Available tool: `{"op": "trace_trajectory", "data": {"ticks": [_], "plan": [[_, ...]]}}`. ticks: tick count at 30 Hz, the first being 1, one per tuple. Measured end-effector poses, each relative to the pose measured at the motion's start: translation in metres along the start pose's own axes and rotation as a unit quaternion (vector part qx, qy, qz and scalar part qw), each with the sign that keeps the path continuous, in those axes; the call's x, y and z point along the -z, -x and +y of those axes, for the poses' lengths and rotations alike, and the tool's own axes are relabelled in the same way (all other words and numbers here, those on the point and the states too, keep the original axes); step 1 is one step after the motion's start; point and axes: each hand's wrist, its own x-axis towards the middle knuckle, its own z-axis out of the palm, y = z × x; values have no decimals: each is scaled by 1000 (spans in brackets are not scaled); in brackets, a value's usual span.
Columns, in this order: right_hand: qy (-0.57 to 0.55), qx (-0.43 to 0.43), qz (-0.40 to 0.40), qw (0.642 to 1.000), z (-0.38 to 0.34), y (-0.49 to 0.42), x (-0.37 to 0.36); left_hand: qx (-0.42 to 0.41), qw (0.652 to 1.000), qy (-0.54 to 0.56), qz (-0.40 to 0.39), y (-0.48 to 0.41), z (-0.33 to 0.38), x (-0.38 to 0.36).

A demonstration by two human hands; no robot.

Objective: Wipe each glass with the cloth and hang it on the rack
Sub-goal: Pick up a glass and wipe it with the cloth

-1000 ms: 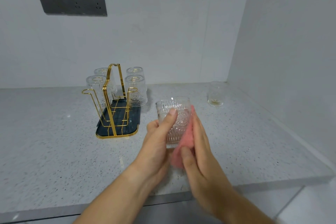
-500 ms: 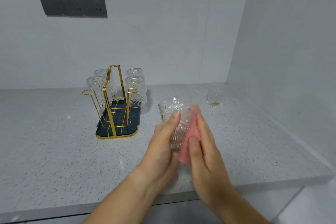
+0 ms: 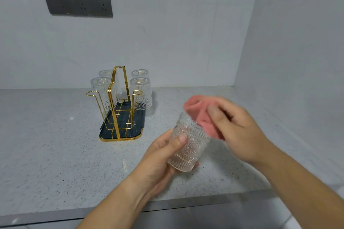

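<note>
The glass (image 3: pixel 188 147) is held above the near part of the counter (image 3: pixel 46 145), tilted so that its mouth is turned toward 1 o'clock. It is grasped low on its patterned wall by the left hand (image 3: pixel 160 158), the thumb laid across the front and the fingers wrapped behind. At 1 o'clock from the glass, right at its rim, the pink cloth (image 3: pixel 199 115) is bunched in the right hand (image 3: pixel 236 128), whose fingers are curled round it. That hand is blurred, and it cannot be told whether the cloth has entered the mouth.

At 10 o'clock from the glass, well apart, the gold wire rack (image 3: pixel 119 109) is stood on a dark tray (image 3: pixel 137 132). Four glasses (image 3: pixel 140 91) are hung upside down on its rear pegs, while the two nearest pegs are seen bare.

The wiping step is judged to be in hand, with the inside of the glass the likely part left. Once the wipe is finished, the glass will need to be turned mouth down, carried toward 10 o'clock and lowered over one of the bare near pegs. Care will be called for so that the hung glasses are not knocked.
</note>
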Motion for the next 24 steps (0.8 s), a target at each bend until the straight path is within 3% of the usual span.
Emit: {"op": "trace_trajectory", "data": {"ticks": [3, 9, 14, 18, 21, 24], "plan": [[23, 2, -118, 993, -1, 9, -1, -9, 1000, -4, 19, 2, 7, 1], [105, -30, -229, 967, -7, 12, 4, -17, 999, 0, 46, 7, 12, 2], [106, -96, -394, 908, -17, 5, 8, -13, 999, -21, 38, 10, 8, -4], [95, -112, -411, 900, -14, 4, 7, -49, 992, -99, 67, 11, 7, -7], [34, -127, -390, 911, -7, 8, 6, -101, 966, -223, 84, 16, 4, -11], [-38, -153, -367, 917, -1, 13, 5, -120, 954, -258, 89, 17, 5, -12]]}}
